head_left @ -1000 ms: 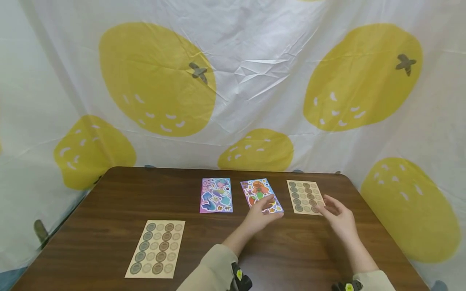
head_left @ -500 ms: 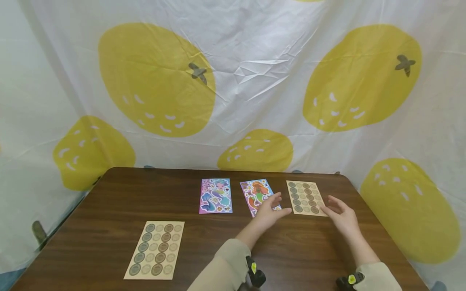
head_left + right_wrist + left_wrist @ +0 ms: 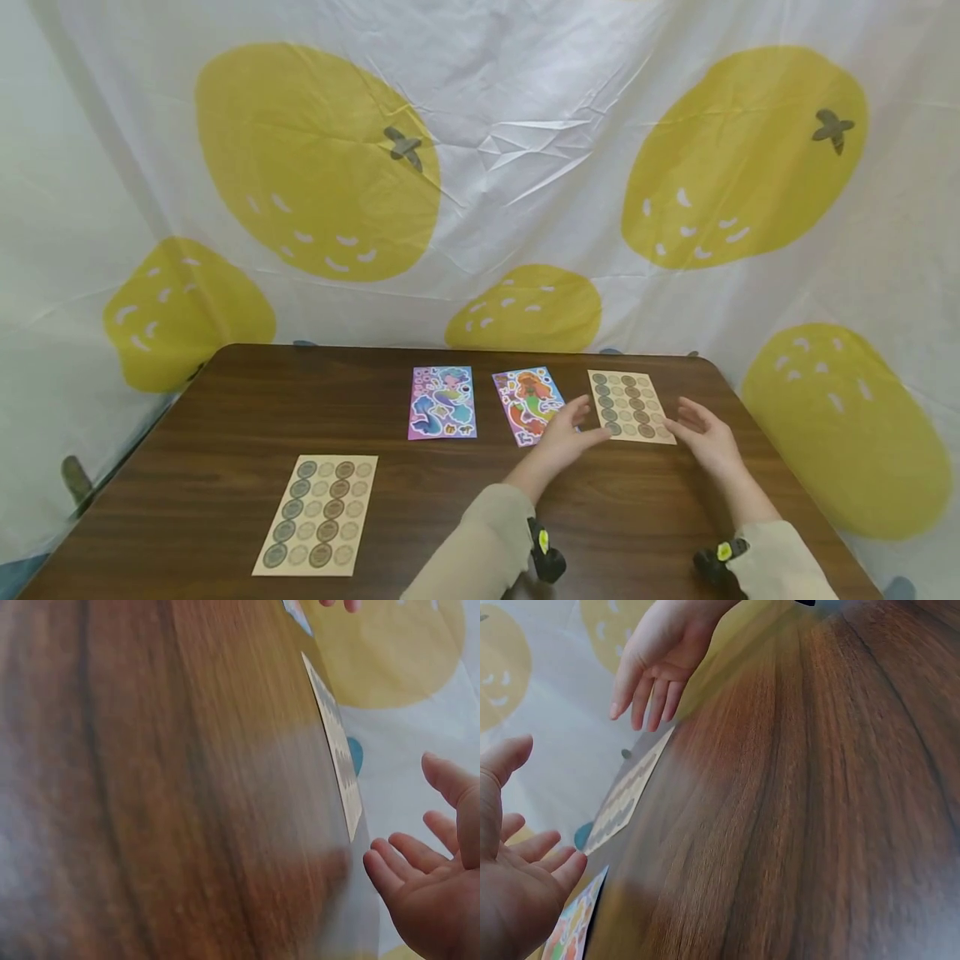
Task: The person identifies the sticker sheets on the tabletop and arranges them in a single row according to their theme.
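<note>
At the back right of the table lies a beige sheet (image 3: 630, 407) printed with rows of coin-like circles. My left hand (image 3: 561, 440) hovers at its near left corner, fingers spread and holding nothing. In front of the sheet's right side is my right hand (image 3: 711, 444), also bare, its thumb near the right edge. Both wrist views show the hands (image 3: 517, 889) (image 3: 435, 881) raised above the wood with loosely extended fingers. A sticker sheet with an orange-haired mermaid (image 3: 527, 406) lies left of the beige one, its lower right part behind my left hand.
A sticker sheet with a blue-haired mermaid (image 3: 442, 402) lies farther left. Another beige circle sheet (image 3: 318, 515) sits at the front left of the brown wooden table (image 3: 187, 467). A white curtain with yellow fruit (image 3: 525, 192) hangs behind the table.
My left hand has moved right, from over the orange-haired mermaid sheet to the beige sheet's left corner. My right hand has shifted slightly right. The sheets lie where they were.
</note>
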The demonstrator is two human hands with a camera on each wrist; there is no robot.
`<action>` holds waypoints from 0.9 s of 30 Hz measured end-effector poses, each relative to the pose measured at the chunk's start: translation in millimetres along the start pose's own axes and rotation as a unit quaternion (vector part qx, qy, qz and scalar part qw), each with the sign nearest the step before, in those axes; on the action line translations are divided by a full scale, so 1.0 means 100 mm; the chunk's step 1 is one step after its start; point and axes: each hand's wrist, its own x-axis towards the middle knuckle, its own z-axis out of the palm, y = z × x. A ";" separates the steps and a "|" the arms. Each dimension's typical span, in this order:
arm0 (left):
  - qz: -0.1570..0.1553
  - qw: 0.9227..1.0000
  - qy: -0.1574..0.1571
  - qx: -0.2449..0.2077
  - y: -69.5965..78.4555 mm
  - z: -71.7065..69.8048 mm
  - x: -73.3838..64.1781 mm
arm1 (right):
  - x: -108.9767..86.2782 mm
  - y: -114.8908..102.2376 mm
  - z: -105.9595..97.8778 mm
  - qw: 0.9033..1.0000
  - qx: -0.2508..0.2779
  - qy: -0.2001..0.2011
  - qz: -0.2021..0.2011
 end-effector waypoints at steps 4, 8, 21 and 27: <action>-0.006 1.000 0.001 -0.009 0.00 0.05 0.04 | 0.04 0.02 -0.01 1.000 0.011 -0.015 -0.002; -0.017 1.000 0.005 -0.019 0.00 0.09 0.06 | 0.09 0.02 0.00 0.999 0.021 -0.028 -0.007; -0.040 0.998 0.015 -0.039 0.01 0.20 0.07 | 0.14 0.07 0.04 0.998 0.054 -0.043 -0.005; -0.047 0.997 0.007 -0.059 -0.08 0.22 0.06 | 0.13 0.11 0.08 0.996 0.072 -0.045 -0.003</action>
